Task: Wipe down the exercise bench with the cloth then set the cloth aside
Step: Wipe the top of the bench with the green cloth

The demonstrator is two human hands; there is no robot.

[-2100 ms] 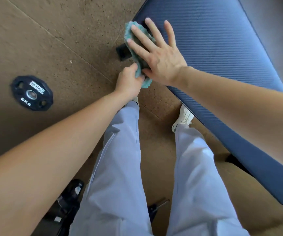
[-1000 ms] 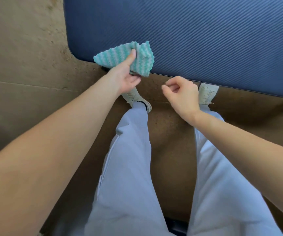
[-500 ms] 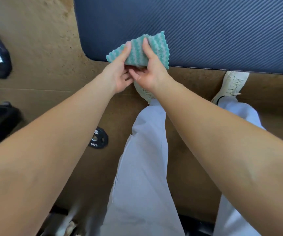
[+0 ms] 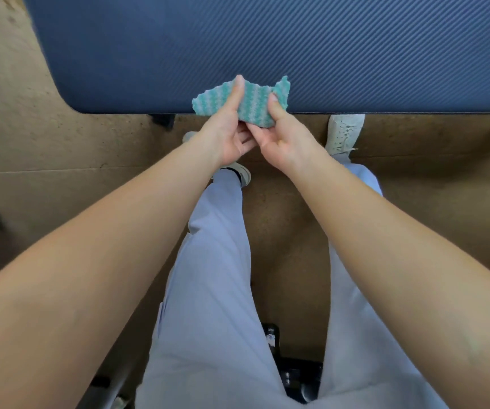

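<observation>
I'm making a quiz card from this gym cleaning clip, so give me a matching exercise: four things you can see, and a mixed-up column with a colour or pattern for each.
Things:
1. cloth
2. exercise bench
3. floor
4. shoe

Colours:
A. tan, speckled
B. teal and white wavy stripes
C. off-white
D. dark blue, ribbed

Pairs: 1-B, 2-D, 3-A, 4-C

The cloth is pinched between the left hand and the right hand at the bench's near edge.
</observation>
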